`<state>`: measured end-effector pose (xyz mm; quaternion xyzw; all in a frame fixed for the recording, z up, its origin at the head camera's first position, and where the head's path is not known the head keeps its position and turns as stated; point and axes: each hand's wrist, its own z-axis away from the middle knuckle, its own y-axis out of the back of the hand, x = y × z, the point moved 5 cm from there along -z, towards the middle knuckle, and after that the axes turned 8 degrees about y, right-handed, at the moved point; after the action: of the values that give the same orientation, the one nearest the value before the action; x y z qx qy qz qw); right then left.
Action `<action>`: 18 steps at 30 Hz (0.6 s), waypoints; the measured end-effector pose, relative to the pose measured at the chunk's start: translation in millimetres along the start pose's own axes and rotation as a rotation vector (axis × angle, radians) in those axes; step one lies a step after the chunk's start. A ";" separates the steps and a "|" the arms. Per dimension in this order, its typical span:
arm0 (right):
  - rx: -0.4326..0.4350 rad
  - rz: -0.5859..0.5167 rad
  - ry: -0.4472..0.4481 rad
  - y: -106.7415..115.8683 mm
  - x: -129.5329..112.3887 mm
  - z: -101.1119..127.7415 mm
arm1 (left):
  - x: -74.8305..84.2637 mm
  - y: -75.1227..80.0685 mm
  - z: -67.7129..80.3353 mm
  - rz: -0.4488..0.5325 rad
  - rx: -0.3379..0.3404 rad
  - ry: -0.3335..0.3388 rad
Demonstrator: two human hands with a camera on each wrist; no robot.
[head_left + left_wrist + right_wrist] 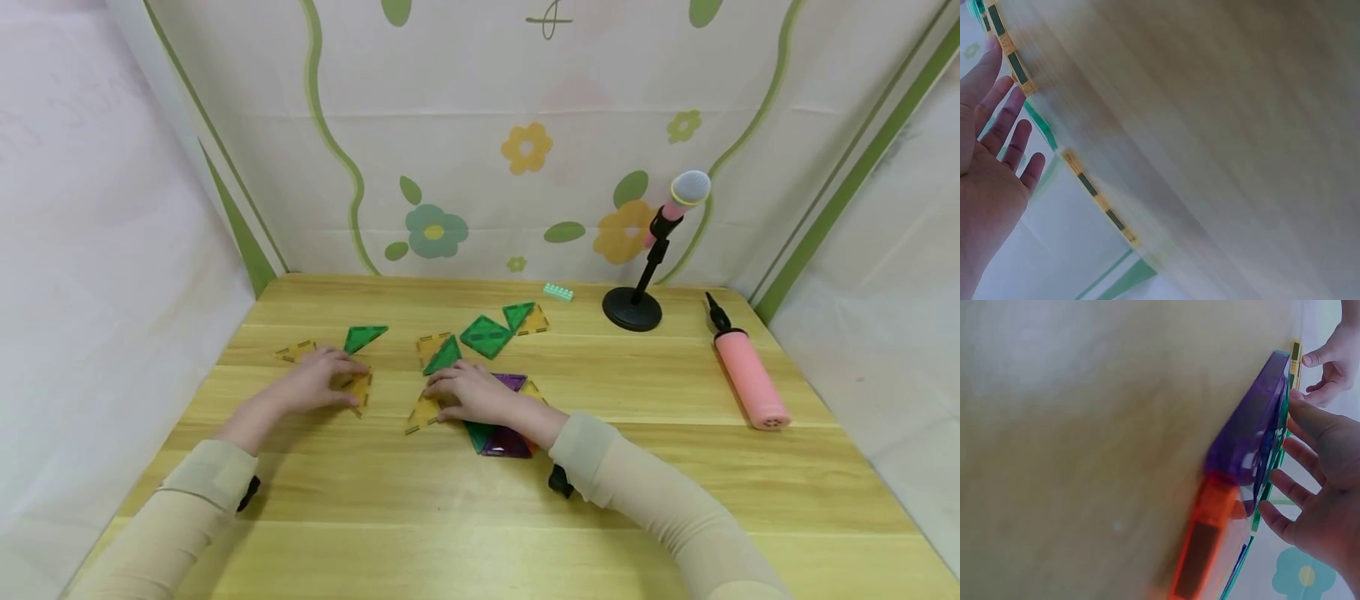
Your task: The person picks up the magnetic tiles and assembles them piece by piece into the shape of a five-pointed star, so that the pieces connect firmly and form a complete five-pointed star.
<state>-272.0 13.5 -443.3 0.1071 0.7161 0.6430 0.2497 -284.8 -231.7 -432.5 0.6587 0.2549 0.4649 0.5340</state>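
In the head view my left hand [318, 382] has its thumb and index finger at the edges of a yellow-orange triangular magnetic tile [362, 388], which lies on the table. My right hand [474, 393] pinches another yellow triangular tile [423, 414] between thumb and fingertips. That forearm reaches over a flat cluster of tiles, with a purple tile [507, 444] showing and part of the cluster hidden. An orange tile [1197, 550] of this cluster looms large in the right wrist view. Beyond the left hand lie a green triangle [364, 337] and a yellow tile [295, 351].
Behind the right hand are a green diamond [487, 336], a green triangle [444, 356] and a green-and-yellow pair [531, 319]. Farther back sit a mint toy brick [558, 292] and a microphone stand [632, 309]. A pink hand pump [752, 379] lies at the right.
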 end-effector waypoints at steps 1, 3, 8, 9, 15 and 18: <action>-0.002 -0.001 0.004 -0.6 0.5 0.1 | 2.7 -0.6 -0.8 0.001 -0.005 -0.011; -0.006 -0.003 0.011 -1.5 1.5 0.0 | 8.0 -1.9 -2.7 0.006 -0.014 -0.025; -0.015 -0.014 0.025 -1.6 3.6 -0.6 | 21.0 -5.0 -8.3 0.011 -0.020 -0.054; -0.017 -0.018 0.028 -1.3 3.8 -0.8 | 23.8 -5.5 -9.1 0.006 -0.019 -0.066; -0.038 -0.042 0.034 0.0 5.6 -2.2 | 38.7 -8.8 -13.2 -0.017 -0.032 -0.109; -0.046 -0.041 0.040 -0.3 6.8 -2.9 | 42.9 -11.5 -14.5 -0.008 -0.055 -0.098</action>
<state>-279.2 14.2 -444.9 0.0738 0.7081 0.6560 0.2506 -277.1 -185.8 -428.8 0.6645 0.2183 0.4367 0.5657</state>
